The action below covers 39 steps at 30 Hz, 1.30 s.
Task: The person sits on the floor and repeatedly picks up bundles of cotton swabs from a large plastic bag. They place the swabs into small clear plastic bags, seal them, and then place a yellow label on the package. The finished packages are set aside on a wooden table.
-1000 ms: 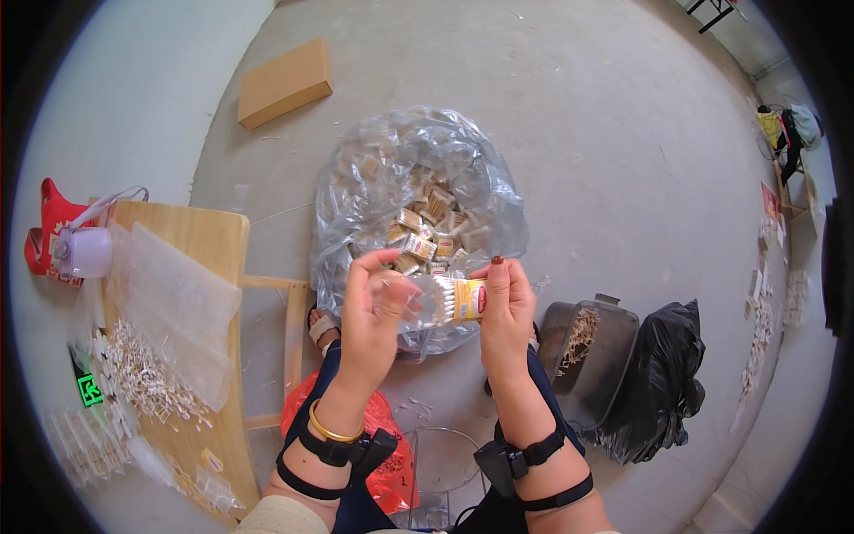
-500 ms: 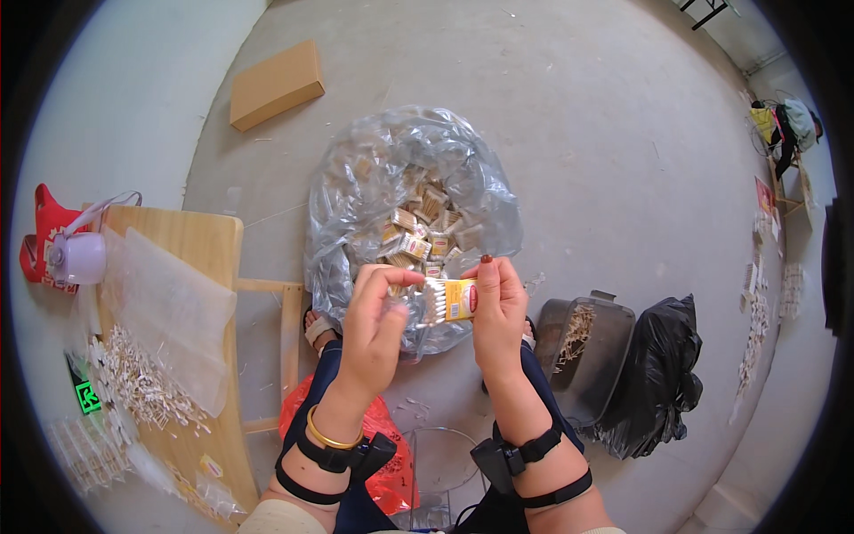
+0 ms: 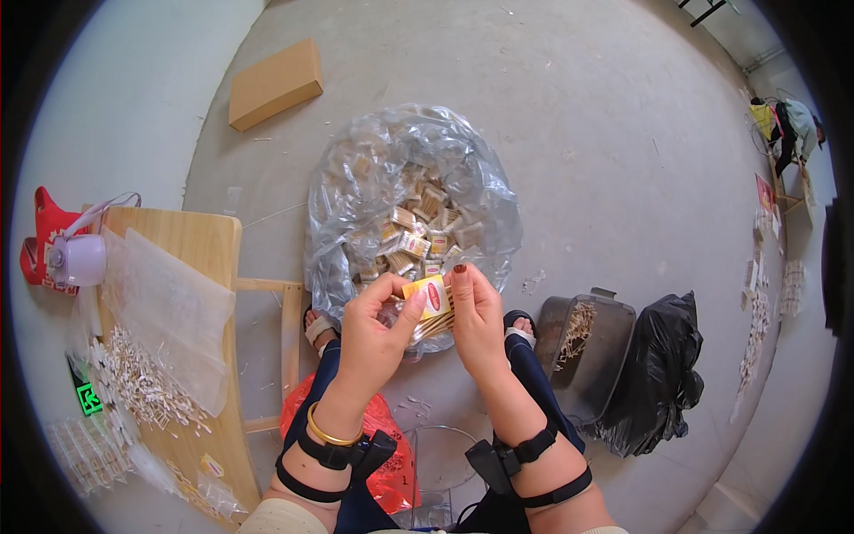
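A small pack of cotton swabs (image 3: pixel 435 297) with a yellow and white card is held between my two hands, over the near rim of a large clear plastic bag (image 3: pixel 358 171). My left hand (image 3: pixel 374 343) pinches the card side, thumb across its face. On the other side, the closed fingers of my right hand (image 3: pixel 480 322) press against the pack's edge, thumb pointing up. Bare sticks stick out below the card, toward my right hand. The swab tips are hidden. Down inside the bag lies a heap of similar swab packs (image 3: pixel 414 244).
To the left, a wooden table (image 3: pixel 228 267) bears loose swabs (image 3: pixel 147 383), plastic sheets (image 3: pixel 173 307) and a lilac bottle (image 3: pixel 82 260). On the right are a grey bin (image 3: pixel 614 356) and a black bag (image 3: pixel 663 374). A cardboard box (image 3: pixel 276 84) lies farther off; another person (image 3: pixel 794 129) is far right.
The pack has turned: its swab tips faced my left hand, and now bare sticks point toward my right. My left hand has closed on the card; my right has moved slightly left.
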{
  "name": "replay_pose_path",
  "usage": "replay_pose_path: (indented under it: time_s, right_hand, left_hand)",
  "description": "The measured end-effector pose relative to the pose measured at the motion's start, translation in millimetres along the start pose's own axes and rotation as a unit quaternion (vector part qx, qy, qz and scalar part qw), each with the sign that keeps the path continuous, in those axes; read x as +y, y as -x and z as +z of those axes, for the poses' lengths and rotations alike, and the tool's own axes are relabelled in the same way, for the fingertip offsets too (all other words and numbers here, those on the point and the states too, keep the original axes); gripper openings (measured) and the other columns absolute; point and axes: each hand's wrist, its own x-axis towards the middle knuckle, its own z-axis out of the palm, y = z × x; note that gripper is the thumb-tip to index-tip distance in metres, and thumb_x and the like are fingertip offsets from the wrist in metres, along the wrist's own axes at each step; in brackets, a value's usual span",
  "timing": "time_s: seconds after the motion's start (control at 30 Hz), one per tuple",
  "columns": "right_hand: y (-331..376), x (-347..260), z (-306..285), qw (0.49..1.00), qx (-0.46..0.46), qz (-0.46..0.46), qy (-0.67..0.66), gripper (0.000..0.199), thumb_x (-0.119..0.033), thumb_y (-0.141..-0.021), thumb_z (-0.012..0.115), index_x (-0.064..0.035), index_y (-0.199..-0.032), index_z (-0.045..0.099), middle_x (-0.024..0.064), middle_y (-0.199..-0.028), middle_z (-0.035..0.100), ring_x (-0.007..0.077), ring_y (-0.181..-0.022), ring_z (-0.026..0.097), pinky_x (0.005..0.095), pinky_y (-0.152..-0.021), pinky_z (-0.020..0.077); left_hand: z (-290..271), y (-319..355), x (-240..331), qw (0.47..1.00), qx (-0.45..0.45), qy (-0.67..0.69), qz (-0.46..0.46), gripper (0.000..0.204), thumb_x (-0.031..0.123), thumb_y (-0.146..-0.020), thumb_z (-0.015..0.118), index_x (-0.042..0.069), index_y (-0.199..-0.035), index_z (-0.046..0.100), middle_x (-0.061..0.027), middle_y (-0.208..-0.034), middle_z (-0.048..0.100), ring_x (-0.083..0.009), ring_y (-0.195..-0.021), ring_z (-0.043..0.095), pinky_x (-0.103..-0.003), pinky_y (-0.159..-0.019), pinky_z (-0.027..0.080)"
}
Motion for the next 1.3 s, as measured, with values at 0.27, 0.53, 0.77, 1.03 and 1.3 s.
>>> replay_pose_path:
  time_s: [0.27,0.53,0.77,1.03,1.3]
  right_hand:
    - [0.1,3.8,-5.4,0.996,0.027,-0.048,0.076,0.035,-0.032,-0.103,0.042,-0.0056,-0.083,0.053,-0.0063,-0.065,0.047,0.0002,-0.057,0.038,0.0192,-0.050,0.0308]
    - [18.8,-63.9,-93.6,0.981,0.129,-0.057,-0.129,0.035,-0.036,-0.101,0.044,-0.0091,-0.083,0.057,-0.0013,-0.066,0.057,0.0057,-0.054,0.054,0.0209,-0.047,0.0424]
    - [103.3,-38.0,-291.2,0.937,0.344,-0.059,0.002,0.037,-0.041,-0.099,0.046,-0.0081,-0.083,0.053,0.0017,-0.071,0.058,0.0080,-0.059,0.057,0.0216,-0.053,0.0458]
    - [189.1,95.2,-415.5,0.854,0.353,0.377,0.058,0.073,-0.067,-0.092,0.031,-0.0158,-0.143,0.024,0.0157,-0.137,0.042,0.0390,-0.081,0.068,0.0403,-0.060,0.0529]
    - [145.7,-52.6,-227.0,0.995,0.049,0.030,0.079,0.025,-0.028,-0.098,0.049,-0.0057,-0.099,0.062,0.0043,-0.085,0.063,0.0098,-0.068,0.058,0.0240,-0.064,0.0475]
  left_hand:
    - [5.1,0.7,-4.0,0.987,0.086,0.132,-0.012,0.023,0.019,-0.096,0.056,-0.001,-0.089,0.066,-0.0019,-0.078,0.066,-0.0019,-0.064,0.054,-0.018,-0.051,0.038]
    - [-34.3,6.0,24.9,0.970,0.127,0.203,-0.047,0.036,0.037,-0.095,0.053,0.005,-0.111,0.061,-0.0116,-0.101,0.070,-0.0163,-0.086,0.068,-0.018,-0.048,0.037]
    - [-68.8,86.0,33.0,0.969,0.155,0.163,-0.103,0.035,0.039,-0.094,0.054,0.007,-0.107,0.061,-0.0093,-0.095,0.069,-0.0149,-0.079,0.066,-0.019,-0.049,0.038]
    - [-73.6,168.9,60.2,0.975,0.159,0.096,-0.121,0.037,0.042,-0.093,0.055,0.008,-0.106,0.061,-0.0071,-0.090,0.070,-0.0127,-0.076,0.065,-0.019,-0.048,0.035]
    - [-95.6,234.9,76.0,0.974,0.144,0.149,-0.086,0.024,0.030,-0.089,0.066,0.009,-0.100,0.063,-0.0054,-0.085,0.069,-0.0114,-0.067,0.066,-0.018,-0.047,0.039]
